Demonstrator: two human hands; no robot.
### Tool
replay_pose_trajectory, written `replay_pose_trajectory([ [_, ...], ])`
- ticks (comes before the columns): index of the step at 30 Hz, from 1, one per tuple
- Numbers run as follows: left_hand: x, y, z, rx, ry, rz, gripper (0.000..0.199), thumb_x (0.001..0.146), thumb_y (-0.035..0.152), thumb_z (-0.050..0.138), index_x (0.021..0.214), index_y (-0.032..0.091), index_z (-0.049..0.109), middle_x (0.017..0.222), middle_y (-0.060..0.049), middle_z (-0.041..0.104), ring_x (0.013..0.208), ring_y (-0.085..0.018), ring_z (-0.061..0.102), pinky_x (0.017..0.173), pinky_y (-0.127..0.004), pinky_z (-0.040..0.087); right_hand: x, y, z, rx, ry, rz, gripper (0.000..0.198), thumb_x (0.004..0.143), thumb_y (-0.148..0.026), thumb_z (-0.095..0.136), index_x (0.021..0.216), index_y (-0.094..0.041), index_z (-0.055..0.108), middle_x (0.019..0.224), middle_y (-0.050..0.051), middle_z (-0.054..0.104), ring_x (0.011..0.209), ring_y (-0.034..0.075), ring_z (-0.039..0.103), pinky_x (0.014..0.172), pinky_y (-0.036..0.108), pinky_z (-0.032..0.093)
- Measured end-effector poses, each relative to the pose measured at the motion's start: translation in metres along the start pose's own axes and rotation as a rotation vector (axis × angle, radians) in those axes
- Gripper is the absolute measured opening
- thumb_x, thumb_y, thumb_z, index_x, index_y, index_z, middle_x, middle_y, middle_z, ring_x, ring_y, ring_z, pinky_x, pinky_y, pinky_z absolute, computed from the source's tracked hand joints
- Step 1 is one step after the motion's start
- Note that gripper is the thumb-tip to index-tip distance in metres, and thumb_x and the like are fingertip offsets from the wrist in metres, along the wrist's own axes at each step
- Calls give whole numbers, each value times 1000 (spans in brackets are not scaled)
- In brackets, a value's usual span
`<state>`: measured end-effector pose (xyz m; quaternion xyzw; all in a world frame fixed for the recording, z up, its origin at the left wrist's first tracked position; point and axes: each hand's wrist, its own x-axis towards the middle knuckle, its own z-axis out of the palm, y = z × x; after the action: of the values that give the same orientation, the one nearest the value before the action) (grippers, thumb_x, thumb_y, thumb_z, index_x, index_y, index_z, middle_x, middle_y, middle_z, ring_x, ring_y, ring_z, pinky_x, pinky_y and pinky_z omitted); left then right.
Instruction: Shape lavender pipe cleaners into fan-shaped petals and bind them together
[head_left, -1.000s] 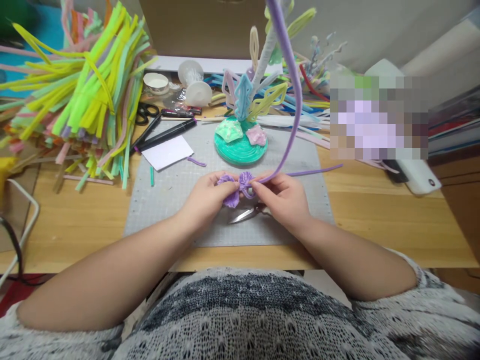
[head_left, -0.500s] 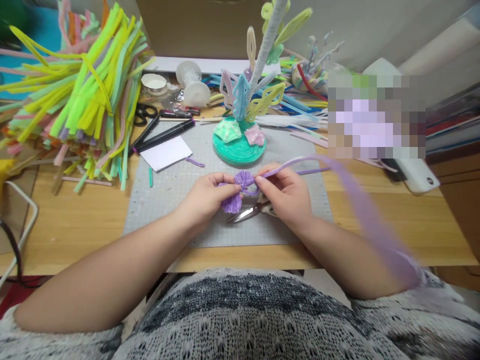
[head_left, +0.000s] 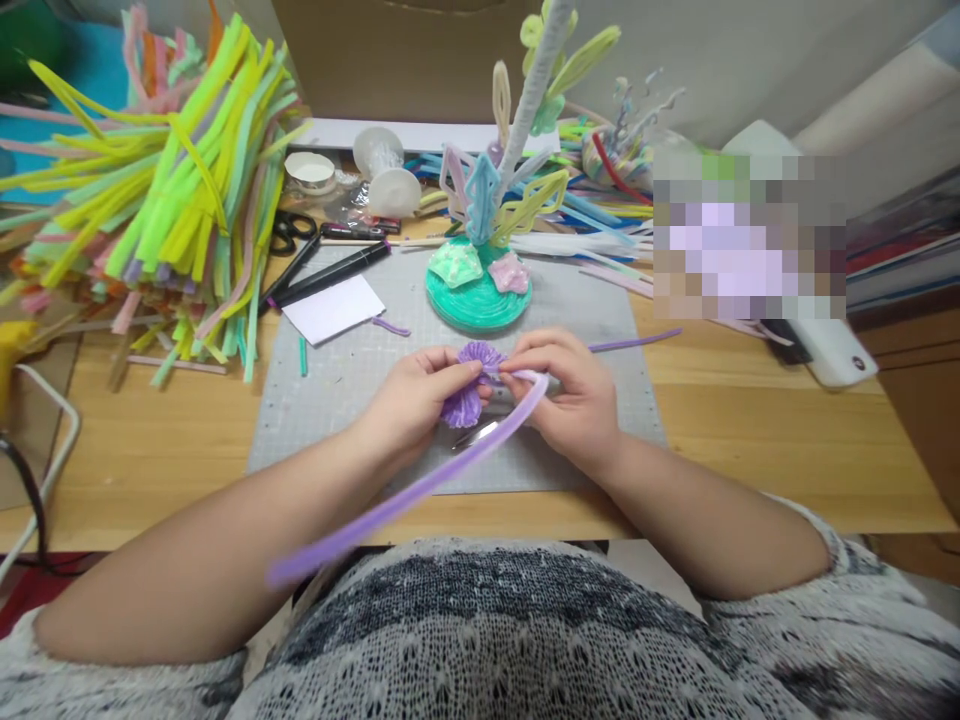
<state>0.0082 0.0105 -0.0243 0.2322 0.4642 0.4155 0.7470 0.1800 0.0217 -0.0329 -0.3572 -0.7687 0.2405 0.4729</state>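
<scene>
I have one ruffled purple pipe-cleaner piece (head_left: pixel 461 405), two lobes showing, held above one grey gridded mat (head_left: pixel 304 420). The left hand (head_left: pixel 416 392) has its fingers pinching the lobes; the right hand (head_left: pixel 577 395) pinches one long purple fuzzy strand (head_left: pixel 420 495) right beside them, its loose length crossing toward the left forearm. Below I see one partly hidden metal blade (head_left: pixel 480 435). Beyond, one round green base (head_left: pixel 480 314) bears two star-like pieces: one mint (head_left: pixel 455 264), one pink (head_left: pixel 510 272).
</scene>
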Motion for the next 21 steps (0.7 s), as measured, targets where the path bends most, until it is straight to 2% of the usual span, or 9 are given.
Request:
replay_pose_trajectory([
  [4, 0, -3, 1, -72, -34, 130, 15, 72, 19, 73, 69, 13, 60, 63, -2, 70, 57, -9, 64, 59, -20, 48, 2, -2, -1, -71, -28, -154, 9, 81, -17, 68, 87, -23, 66, 86, 3, 69, 80, 17, 64, 74, 36, 48],
  [8, 0, -4, 1, -110, -61, 166, 15, 70, 20, 75, 67, 12, 62, 62, -1, 68, 55, -8, 62, 59, -20, 47, 1, -2, -1, -98, -51, -244, 13, 82, -13, 65, 89, -25, 64, 88, 2, 73, 81, 19, 66, 75, 38, 48],
  [11, 0, -3, 1, -119, -68, 130, 14, 70, 20, 74, 69, 11, 64, 63, -2, 68, 57, -10, 62, 61, -21, 47, 0, -2, -2, -87, -23, -218, 15, 81, -12, 67, 88, -25, 64, 89, 2, 75, 81, 19, 66, 76, 39, 47],
  [14, 1, -2, 0, -106, -68, 96, 14, 69, 21, 74, 70, 10, 67, 64, -3, 67, 58, -10, 60, 60, -22, 46, -1, -2, -1, -23, 35, -133, 16, 80, -11, 67, 87, -24, 64, 89, 3, 74, 82, 19, 66, 77, 41, 47],
  [18, 0, 1, 0, -125, -74, 83, 14, 62, 20, 76, 67, 10, 67, 62, 0, 63, 54, -8, 55, 54, -21, 41, -3, -2, 1, 57, 76, -35, 17, 79, -9, 67, 87, -24, 64, 89, 3, 73, 85, 19, 65, 80, 42, 49],
  [21, 0, 1, 0, -104, -100, 48, 14, 62, 20, 76, 65, 11, 65, 59, 1, 62, 52, -7, 53, 53, -21, 39, -3, -2, 1, 87, 85, -19, 17, 79, -9, 66, 86, -24, 64, 88, 3, 73, 84, 19, 65, 80, 42, 49],
])
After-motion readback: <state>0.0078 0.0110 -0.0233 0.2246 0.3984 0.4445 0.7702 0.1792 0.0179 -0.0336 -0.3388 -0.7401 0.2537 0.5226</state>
